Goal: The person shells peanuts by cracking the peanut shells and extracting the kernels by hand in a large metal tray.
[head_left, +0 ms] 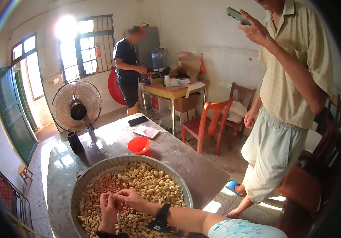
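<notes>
A large round metal pan [76, 198] on the table holds unshelled peanuts [148, 178] and, toward its left side, reddish shelled peanut kernels [99, 188]. Over the middle of the pan my left hand [107, 207] is raised, its fingers closed in a pinch. My right hand [131, 199] reaches in from the right and meets the left fingertips, thumb and forefinger pressed together. Whatever sits between the fingertips is too small and hidden to make out. Just beyond the pan's rim stands a red plastic bowl [138, 145].
A notebook [146, 131], a black phone [138, 121] and a dark cup [74, 142] lie farther along the table [194, 170]. A fan [77, 106] stands at the far end. One person holding a phone [237, 16] stands at the right; another is by a cluttered yellow table [166, 90].
</notes>
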A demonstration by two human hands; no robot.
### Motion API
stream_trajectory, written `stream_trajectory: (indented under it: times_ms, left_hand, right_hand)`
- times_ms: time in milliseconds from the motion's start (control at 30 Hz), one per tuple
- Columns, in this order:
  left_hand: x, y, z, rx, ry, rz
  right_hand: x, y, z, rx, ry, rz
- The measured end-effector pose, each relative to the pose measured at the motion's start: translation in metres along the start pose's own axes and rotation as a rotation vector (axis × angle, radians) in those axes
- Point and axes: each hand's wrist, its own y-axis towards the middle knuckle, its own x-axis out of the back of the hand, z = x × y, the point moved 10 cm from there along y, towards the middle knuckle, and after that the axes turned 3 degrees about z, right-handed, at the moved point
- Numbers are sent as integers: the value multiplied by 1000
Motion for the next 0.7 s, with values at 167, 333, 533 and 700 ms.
stream_trajectory:
  times_ms: [167, 333, 533, 700]
  left_hand:
    - [-6, -2, -7, 38, 77, -37]
    - [-16, -5, -11, -56, 304, 17]
    - [-26, -12, 2, 26, 196, 9]
    - [-26, -11, -13, -151, 143, -45]
  right_hand:
    - [0, 0, 1, 6, -35, -25]
    - [1, -4, -6, -17, 54, -98]
    - [7, -8, -3, -3, -69, -204]
    - [4, -16, 18, 279, -276, -344]
